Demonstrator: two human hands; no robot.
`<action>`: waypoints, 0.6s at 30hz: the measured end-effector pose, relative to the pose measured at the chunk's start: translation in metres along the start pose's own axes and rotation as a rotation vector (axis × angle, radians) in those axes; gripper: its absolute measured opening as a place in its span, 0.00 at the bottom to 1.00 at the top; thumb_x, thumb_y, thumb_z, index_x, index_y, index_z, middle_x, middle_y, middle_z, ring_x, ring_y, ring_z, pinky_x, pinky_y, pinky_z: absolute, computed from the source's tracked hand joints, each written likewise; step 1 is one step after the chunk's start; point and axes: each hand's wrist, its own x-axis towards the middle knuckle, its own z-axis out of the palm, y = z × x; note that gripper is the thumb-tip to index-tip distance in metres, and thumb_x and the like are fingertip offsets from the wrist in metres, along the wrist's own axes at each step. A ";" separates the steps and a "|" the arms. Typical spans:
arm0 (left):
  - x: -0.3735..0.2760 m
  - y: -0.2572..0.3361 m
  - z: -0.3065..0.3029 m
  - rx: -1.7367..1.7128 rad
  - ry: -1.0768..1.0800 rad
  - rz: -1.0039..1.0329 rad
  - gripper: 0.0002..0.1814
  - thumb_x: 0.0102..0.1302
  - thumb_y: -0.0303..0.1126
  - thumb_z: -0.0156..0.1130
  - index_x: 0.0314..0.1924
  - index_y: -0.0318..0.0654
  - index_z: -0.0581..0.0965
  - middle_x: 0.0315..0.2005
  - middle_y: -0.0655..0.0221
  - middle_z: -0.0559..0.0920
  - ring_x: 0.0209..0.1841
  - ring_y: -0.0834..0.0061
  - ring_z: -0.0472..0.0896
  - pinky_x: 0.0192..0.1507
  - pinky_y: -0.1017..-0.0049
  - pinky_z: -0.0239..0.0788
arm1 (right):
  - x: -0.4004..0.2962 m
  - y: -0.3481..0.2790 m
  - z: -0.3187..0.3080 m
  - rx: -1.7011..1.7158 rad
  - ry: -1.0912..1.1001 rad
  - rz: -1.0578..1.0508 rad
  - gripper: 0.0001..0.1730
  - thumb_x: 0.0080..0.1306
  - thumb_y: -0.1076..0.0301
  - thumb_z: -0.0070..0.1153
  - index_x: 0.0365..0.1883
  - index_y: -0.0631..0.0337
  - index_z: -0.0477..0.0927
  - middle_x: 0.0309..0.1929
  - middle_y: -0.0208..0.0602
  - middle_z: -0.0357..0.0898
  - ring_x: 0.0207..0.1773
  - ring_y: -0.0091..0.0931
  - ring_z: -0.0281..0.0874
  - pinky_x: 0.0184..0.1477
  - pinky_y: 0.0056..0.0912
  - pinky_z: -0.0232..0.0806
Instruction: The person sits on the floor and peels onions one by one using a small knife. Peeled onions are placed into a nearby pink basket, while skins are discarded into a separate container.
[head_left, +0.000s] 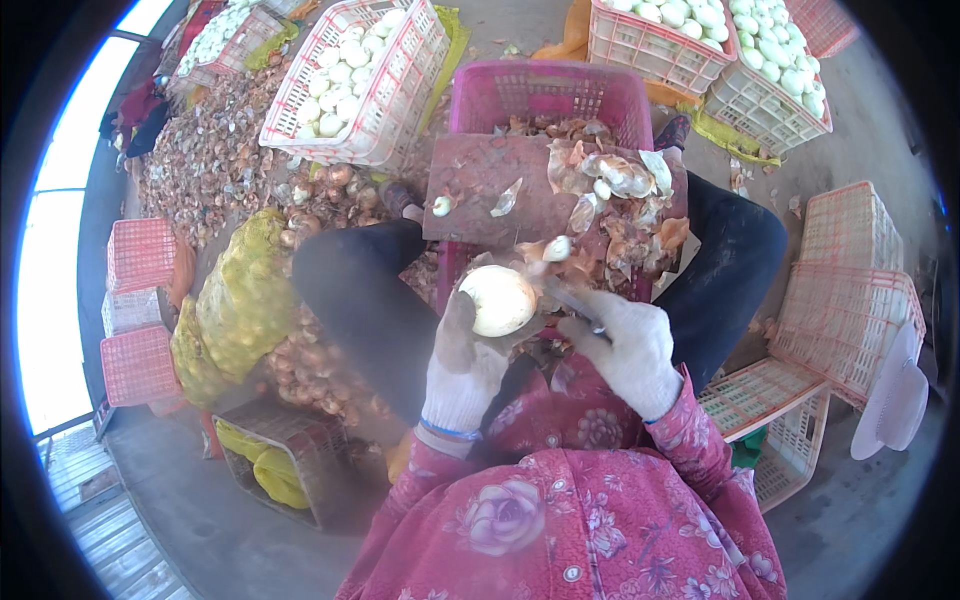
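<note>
My left hand (466, 352), in a white knit glove, holds a pale peeled onion (498, 301) low over the near edge of a board. Close to its right, my right hand (626, 341), gloved too, grips a small knife (574, 301) whose blade points towards the onion and is partly blurred. A cut onion piece (557, 248) shows just beyond the blade. The brown board (480, 176) lies across a magenta plastic crate (551, 79) and bears loose onion skins (622, 180) and small onion scraps. More skins are inside the crate.
Crates of peeled onions (341, 82) stand ahead at left and right. Unpeeled onions (322, 367) and a yellow mesh sack (247, 300) lie to the left, near a tipped crate (285, 457). Skins cover the floor beyond. Stacked crates (847, 322) and a hat (892, 397) are at right.
</note>
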 end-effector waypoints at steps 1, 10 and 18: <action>0.002 -0.001 -0.001 0.042 -0.014 0.029 0.36 0.84 0.53 0.54 0.78 0.34 0.62 0.68 0.51 0.76 0.70 0.52 0.79 0.70 0.49 0.75 | 0.004 -0.005 -0.004 -0.099 -0.074 -0.100 0.14 0.70 0.56 0.69 0.46 0.55 0.85 0.34 0.42 0.87 0.34 0.40 0.89 0.36 0.41 0.76; 0.005 0.007 0.004 -0.272 0.098 0.007 0.36 0.81 0.58 0.57 0.74 0.37 0.69 0.67 0.50 0.78 0.69 0.44 0.77 0.73 0.44 0.70 | 0.010 0.005 0.001 -0.403 -0.166 -0.166 0.22 0.60 0.58 0.72 0.51 0.52 0.84 0.33 0.36 0.84 0.37 0.40 0.86 0.39 0.46 0.74; 0.008 0.009 0.004 -0.335 0.143 0.000 0.34 0.81 0.56 0.59 0.72 0.36 0.70 0.67 0.50 0.76 0.69 0.45 0.75 0.75 0.45 0.68 | 0.004 0.002 -0.002 -0.258 -0.081 -0.049 0.19 0.62 0.61 0.71 0.50 0.56 0.84 0.31 0.39 0.84 0.36 0.41 0.87 0.38 0.46 0.75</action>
